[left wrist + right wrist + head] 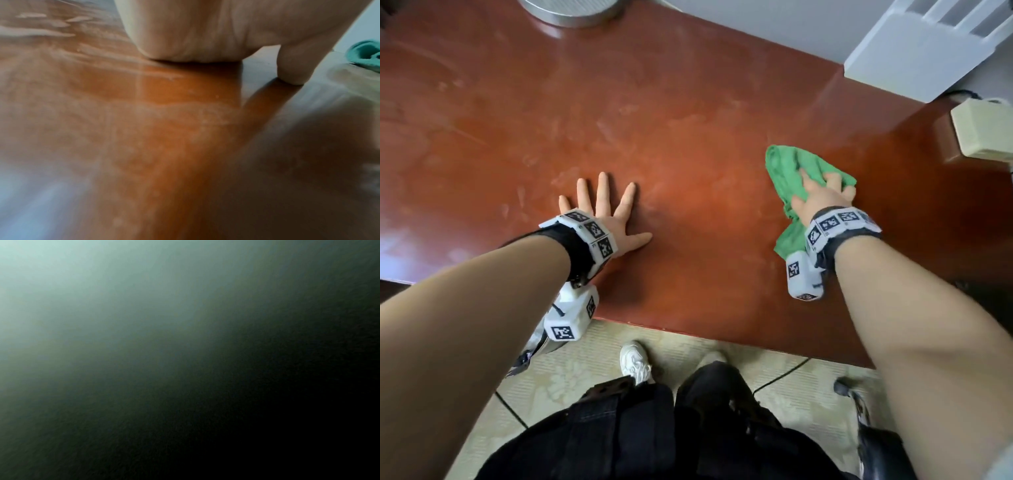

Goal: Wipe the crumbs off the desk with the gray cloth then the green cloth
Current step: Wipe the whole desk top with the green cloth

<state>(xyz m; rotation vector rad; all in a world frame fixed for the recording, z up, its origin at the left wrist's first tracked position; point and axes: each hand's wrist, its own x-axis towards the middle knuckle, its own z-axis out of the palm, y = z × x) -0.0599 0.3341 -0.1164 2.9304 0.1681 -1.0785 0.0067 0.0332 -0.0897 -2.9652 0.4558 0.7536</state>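
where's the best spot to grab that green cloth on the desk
Grip the bunched middle of the green cloth from above, as the right hand does now: it lies crumpled and low on the desk, so only its raised folds give fingers purchase, probably.

Head cam overhead; wrist cams desk-level (688,120).

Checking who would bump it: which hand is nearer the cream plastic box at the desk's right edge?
Right. The right hand, gripping the crumpled green cloth, lies left of the cream plastic box. The left hand rests flat on the reddish-brown desk, farther left.
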